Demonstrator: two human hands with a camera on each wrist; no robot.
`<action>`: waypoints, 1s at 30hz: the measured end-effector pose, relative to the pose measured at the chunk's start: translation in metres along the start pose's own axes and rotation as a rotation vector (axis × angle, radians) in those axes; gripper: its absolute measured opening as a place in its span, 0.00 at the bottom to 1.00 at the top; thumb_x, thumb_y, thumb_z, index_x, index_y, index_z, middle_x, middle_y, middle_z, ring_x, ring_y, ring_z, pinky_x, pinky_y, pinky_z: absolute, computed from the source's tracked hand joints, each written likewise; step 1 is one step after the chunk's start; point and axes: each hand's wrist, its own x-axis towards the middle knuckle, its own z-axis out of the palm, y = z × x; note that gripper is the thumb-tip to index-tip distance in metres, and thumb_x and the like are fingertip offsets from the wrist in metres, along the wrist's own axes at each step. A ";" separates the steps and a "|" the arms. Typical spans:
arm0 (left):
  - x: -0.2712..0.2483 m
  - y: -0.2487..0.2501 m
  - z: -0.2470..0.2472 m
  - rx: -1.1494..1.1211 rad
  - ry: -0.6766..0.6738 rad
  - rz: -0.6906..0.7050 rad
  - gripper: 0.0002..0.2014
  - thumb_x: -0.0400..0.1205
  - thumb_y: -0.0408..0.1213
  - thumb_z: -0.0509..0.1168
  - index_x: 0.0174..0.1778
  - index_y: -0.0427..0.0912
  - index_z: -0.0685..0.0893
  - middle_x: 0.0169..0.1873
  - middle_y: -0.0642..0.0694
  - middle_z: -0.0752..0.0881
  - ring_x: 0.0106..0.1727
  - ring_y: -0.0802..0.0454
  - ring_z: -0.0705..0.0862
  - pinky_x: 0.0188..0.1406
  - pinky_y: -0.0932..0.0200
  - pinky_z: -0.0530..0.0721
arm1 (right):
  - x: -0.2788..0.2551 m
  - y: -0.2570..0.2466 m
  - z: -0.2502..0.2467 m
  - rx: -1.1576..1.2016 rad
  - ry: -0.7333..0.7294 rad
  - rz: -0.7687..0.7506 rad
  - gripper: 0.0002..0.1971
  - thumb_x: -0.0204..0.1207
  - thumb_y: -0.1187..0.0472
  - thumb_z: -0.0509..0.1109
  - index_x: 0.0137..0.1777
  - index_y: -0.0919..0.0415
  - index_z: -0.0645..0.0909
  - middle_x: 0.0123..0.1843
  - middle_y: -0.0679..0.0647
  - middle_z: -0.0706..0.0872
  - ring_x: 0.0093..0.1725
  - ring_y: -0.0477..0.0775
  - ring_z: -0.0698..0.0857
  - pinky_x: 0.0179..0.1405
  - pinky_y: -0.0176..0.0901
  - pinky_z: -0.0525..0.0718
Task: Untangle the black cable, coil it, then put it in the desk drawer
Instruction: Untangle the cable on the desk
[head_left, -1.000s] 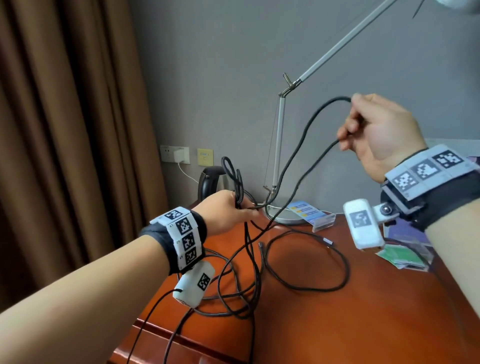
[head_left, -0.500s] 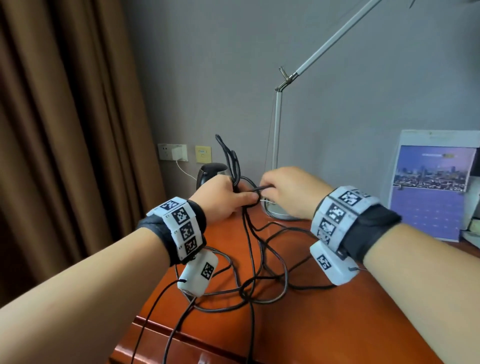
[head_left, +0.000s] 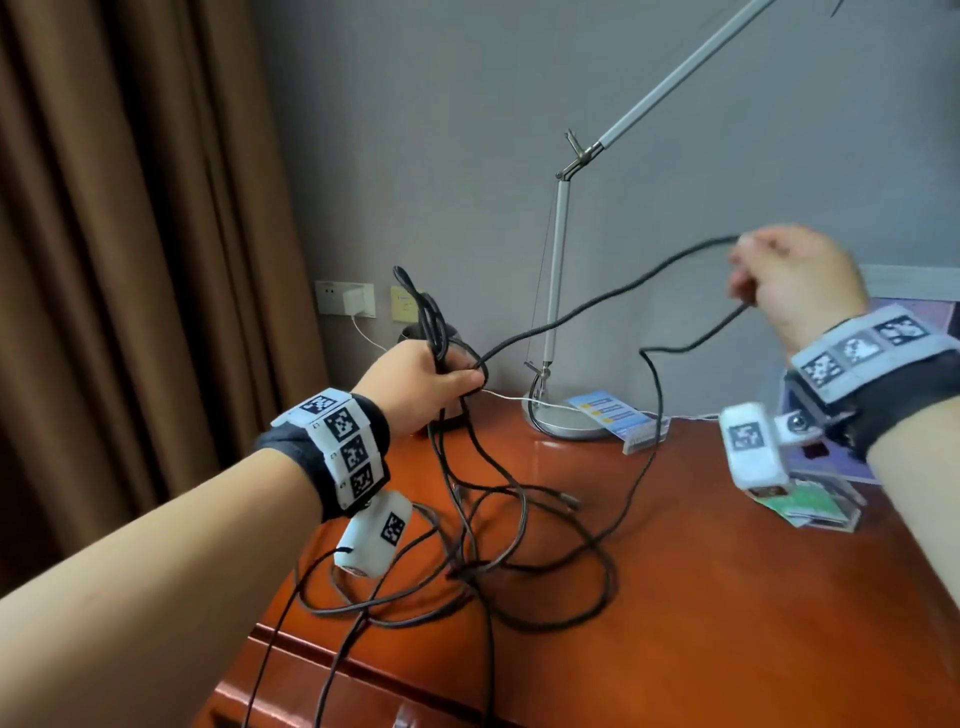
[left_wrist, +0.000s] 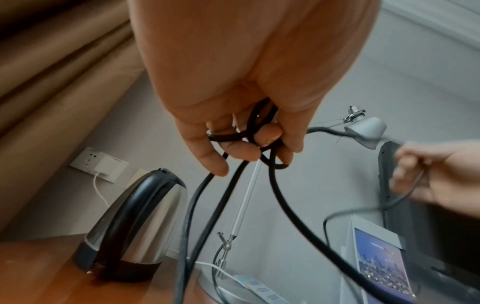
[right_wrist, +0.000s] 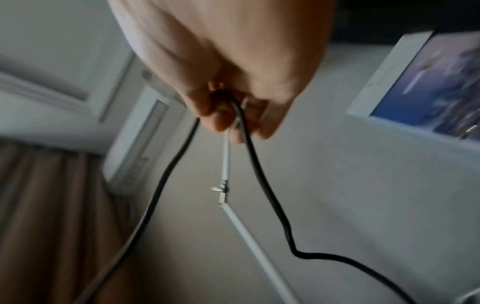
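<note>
Left hand (head_left: 415, 387) grips gathered loops of the black cable (head_left: 524, 525), right hand (head_left: 795, 283) pinches 1 raised strand; most lies tangled on the desk (head_left: 727, 623), uncoiled, drawer step pending

The head view looks forward and down from above the glossy reddish-brown wooden bench (head_left: 727, 597), taking in both forearms and, beyond them, the silver jointed desk lamp (head_left: 558, 260) against the grey wall. The left wrist view sits very close under the left hand (left_wrist: 246, 82), facing along its fingers toward that lamp, with the steel kettle with a black handle (left_wrist: 137, 226) left of it. The right wrist view, equally close and blurred, looks along the right hand (right_wrist: 228, 61) at the lamp's arm. All three share the lamp.
</note>
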 end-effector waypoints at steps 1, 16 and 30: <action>0.002 0.004 0.000 0.003 0.012 0.013 0.08 0.84 0.45 0.74 0.38 0.51 0.91 0.21 0.63 0.83 0.23 0.65 0.78 0.32 0.65 0.79 | -0.001 0.007 -0.002 -0.327 -0.067 0.083 0.09 0.81 0.56 0.67 0.45 0.52 0.89 0.47 0.60 0.92 0.51 0.67 0.89 0.57 0.57 0.85; 0.015 0.031 0.017 0.046 0.090 0.107 0.05 0.83 0.47 0.73 0.43 0.55 0.93 0.31 0.55 0.88 0.27 0.63 0.81 0.26 0.72 0.75 | -0.082 -0.066 0.086 -0.621 -0.463 -0.506 0.15 0.89 0.56 0.58 0.51 0.59 0.85 0.45 0.56 0.88 0.49 0.63 0.84 0.45 0.51 0.76; 0.016 0.008 0.030 -0.075 0.160 -0.011 0.07 0.83 0.51 0.73 0.55 0.58 0.86 0.35 0.55 0.89 0.32 0.60 0.85 0.32 0.63 0.81 | -0.053 -0.044 0.050 0.658 -0.100 -0.033 0.15 0.77 0.60 0.64 0.28 0.53 0.81 0.25 0.52 0.70 0.24 0.54 0.63 0.29 0.44 0.77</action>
